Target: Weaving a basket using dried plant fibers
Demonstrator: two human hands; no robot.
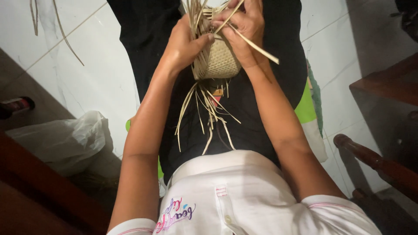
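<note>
Both hands working a small woven basket (220,61) at 12 o'clock.
Left hand (185,43) fingers clamp its side; right hand (244,30) pinches a loose strip (257,47); plastic bag (65,135) at 9 o'clock.

White tiled floor (87,82): carries a crumpled clear plastic bag (65,139) at left, loose straw strips (65,37) near the upper left corner, and a dark bottle (15,106) at the left edge.

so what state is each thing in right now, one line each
woven basket: half woven, loose strips hanging below
left hand: gripping the basket's side
right hand: pinching a loose strip
plastic bag: crumpled on the floor
</note>
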